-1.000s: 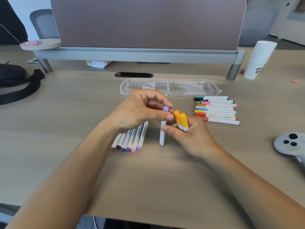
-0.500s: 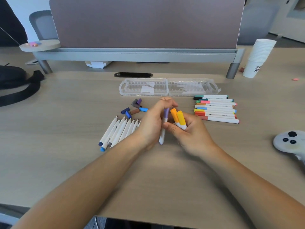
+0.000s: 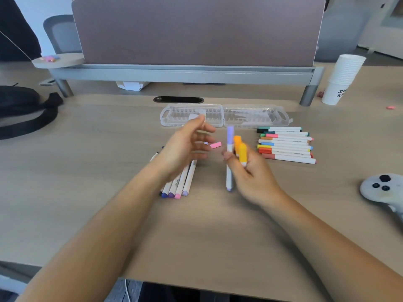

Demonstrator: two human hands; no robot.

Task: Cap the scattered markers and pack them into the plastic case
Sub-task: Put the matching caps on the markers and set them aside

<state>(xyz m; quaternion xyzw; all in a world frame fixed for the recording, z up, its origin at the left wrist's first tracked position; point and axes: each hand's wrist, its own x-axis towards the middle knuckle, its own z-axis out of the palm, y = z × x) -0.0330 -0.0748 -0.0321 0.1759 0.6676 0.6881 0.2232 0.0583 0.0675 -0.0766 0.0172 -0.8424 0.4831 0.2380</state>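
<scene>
The right hand is gripping a lilac-capped marker upright between thumb and fingers, cap pointing up, and it is also clutching two orange-capped markers just beside it. The left hand is hovering open, fingers spread and empty, just left of that marker and not touching it. A loose pink cap is lying on the desk just off its fingertips. Under the left wrist a row of uncapped markers is lying side by side, coloured ends towards us. Off to the right, a neat row of capped markers is resting flat. Behind everything the clear plastic case is sitting open on the desk, both halves showing; I can't tell whether anything is in it.
</scene>
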